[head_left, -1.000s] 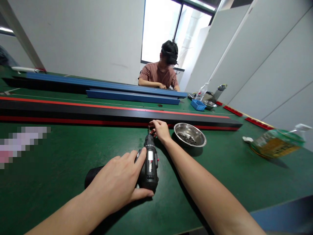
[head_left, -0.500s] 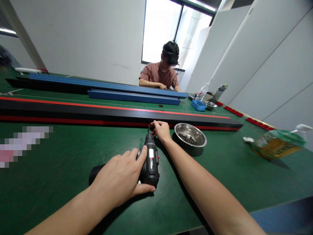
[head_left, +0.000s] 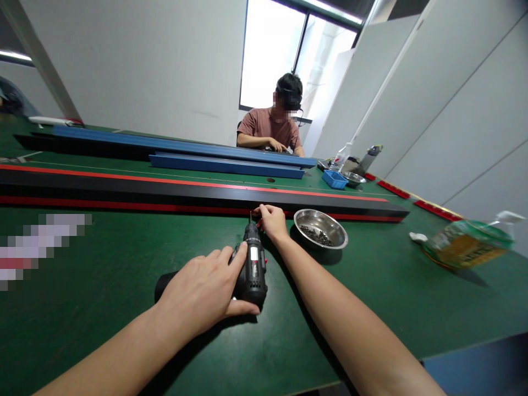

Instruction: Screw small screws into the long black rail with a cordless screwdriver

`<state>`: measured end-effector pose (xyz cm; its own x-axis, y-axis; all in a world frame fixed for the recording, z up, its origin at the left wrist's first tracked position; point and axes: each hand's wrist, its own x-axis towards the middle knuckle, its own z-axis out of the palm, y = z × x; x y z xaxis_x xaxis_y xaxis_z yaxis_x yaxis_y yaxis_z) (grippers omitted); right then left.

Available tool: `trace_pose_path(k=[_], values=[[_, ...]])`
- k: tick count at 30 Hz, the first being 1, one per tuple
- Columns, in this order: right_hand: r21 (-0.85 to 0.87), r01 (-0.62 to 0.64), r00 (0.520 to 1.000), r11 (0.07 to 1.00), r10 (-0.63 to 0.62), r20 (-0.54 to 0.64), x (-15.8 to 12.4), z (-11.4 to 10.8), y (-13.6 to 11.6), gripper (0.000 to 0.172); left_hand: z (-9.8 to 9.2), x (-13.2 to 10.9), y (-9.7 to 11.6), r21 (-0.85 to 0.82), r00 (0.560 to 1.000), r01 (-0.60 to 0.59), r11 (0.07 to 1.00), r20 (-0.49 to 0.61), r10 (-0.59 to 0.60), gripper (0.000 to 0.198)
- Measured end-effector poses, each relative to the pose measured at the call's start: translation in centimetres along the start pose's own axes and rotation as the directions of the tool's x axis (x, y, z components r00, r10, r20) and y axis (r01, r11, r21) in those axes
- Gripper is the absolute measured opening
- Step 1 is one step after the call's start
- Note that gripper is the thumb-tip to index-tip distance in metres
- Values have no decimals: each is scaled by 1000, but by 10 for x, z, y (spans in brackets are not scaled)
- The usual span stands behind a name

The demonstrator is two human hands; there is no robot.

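My left hand (head_left: 206, 283) is wrapped round a black cordless drill (head_left: 254, 269), which lies on its side with its bit pointing away from me. The bit's tip reaches the near red side of a long black and red bar (head_left: 198, 197). Beside the tip, my right hand (head_left: 271, 221) has its fingers pinched together against the bar's near side; whatever they hold is too small to make out. Just right of that hand stands a steel bowl (head_left: 339, 237) with many small dark screws (head_left: 315, 235) in it.
Blue bars (head_left: 226, 165) lie behind the black and red one on the green table (head_left: 371, 308). A blue basket (head_left: 335, 180) stands at the back right, a green-and-yellow plastic container (head_left: 466, 245) at the right. Across the table a person (head_left: 270, 126) sits working.
The drill and my left hand have shifted very slightly forward. My right hand stays at the same spot on the bar.
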<state>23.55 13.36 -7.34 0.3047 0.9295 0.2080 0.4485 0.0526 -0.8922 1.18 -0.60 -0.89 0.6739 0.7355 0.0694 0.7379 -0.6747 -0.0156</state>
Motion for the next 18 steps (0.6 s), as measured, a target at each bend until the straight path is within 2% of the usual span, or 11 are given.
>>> trace_pose_path(k=[8, 12, 15, 18], values=[[9, 21, 1000, 1000, -22, 9, -5, 0, 0, 37, 1, 1, -1, 5, 1000, -9, 1000, -6, 9, 110], [-10, 75, 996, 997, -75, -47, -8, -8, -18, 34, 0, 0, -1, -9, 1000, -5, 1000, -12, 5, 109], [-41, 172, 971, 984, -176, -159, -1, -36, -46, 35, 0, -2, 1, -21, 1000, 5, 1000, -21, -5, 108], [-105, 142, 965, 984, -161, -207, 9, -84, -68, 42, 0, -5, 4, -22, 1000, 0, 1000, -21, -1, 108]])
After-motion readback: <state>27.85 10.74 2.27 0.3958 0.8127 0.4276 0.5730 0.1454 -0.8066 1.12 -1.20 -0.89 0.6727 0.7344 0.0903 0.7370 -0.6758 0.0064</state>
